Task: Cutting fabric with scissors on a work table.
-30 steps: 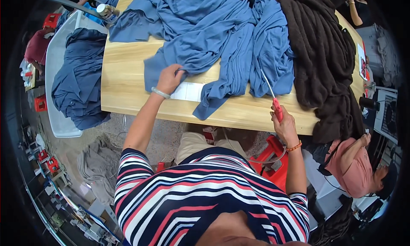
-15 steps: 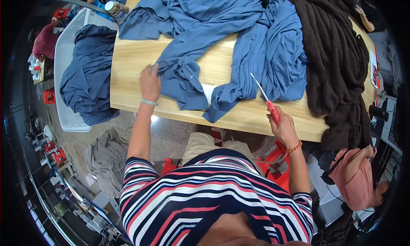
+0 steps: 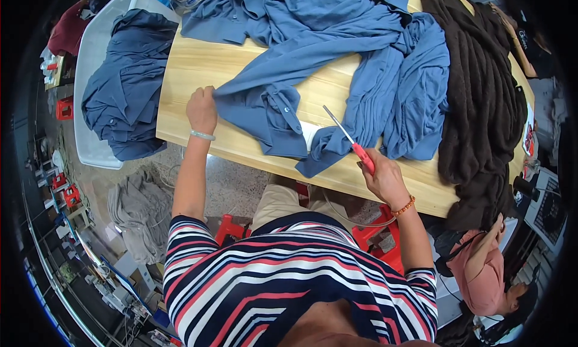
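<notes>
A blue buttoned shirt (image 3: 259,115) lies spread and crumpled on the wooden table before me. My left hand (image 3: 201,109) is closed at its left end and pinches the fabric, drawing it taut toward the left. In my right hand (image 3: 385,178) is a red-handled tool with a long thin metal blade (image 3: 340,125). Its tip points up and left, over the bare wood between parts of the blue cloth. A small white piece (image 3: 309,133) shows beside the shirt's buttoned edge; what it is I cannot tell.
To the left, a white tub (image 3: 90,127) holds a heap of darker blue shirts (image 3: 129,85). Dark brown fabric (image 3: 475,94) hangs over the right side of the wooden table (image 3: 186,61). Grey cloth (image 3: 141,211) lies on the floor. A person in pink (image 3: 481,275) is at the right.
My left hand has moved left and now pulls the shirt's end taut. My right hand has shifted left with the red-handled tool. The whole view has turned slightly.
</notes>
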A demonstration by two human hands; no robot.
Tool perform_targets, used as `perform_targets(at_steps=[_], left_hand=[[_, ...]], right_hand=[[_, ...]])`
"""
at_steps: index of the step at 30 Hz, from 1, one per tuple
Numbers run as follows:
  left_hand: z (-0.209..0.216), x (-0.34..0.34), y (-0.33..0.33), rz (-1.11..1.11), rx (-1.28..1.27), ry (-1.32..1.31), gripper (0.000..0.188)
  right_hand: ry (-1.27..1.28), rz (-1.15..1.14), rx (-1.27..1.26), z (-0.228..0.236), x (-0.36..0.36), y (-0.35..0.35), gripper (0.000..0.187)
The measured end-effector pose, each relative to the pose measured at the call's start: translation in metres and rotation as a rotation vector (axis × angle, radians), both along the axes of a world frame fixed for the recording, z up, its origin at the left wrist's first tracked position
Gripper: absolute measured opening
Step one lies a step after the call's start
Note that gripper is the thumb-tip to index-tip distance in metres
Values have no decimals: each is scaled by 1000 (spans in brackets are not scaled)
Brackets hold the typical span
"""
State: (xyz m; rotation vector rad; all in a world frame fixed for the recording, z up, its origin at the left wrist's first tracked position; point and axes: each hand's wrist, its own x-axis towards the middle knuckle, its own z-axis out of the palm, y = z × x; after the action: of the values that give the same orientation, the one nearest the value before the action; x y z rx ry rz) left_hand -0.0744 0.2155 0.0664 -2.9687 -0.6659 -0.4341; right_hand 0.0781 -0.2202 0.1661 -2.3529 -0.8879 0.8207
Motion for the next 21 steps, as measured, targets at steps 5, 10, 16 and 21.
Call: perform_targets(at_steps=[5, 10, 16, 21], left_hand=[[-36, -26, -17, 373, -527, -78, 25], [-3, 37, -81, 742, -2271, -561, 31], [-71, 77, -54, 851, -2297, -1089, 24], [-77, 67, -63, 523, -2394, -1061, 16]], right_hand=[[-33, 105, -42, 4, 8, 47, 17], [-79, 144, -30, 6, 21, 75, 21], [-96, 223, -124, 17, 30, 119, 29], [-137, 345, -240, 14, 30, 146, 30]])
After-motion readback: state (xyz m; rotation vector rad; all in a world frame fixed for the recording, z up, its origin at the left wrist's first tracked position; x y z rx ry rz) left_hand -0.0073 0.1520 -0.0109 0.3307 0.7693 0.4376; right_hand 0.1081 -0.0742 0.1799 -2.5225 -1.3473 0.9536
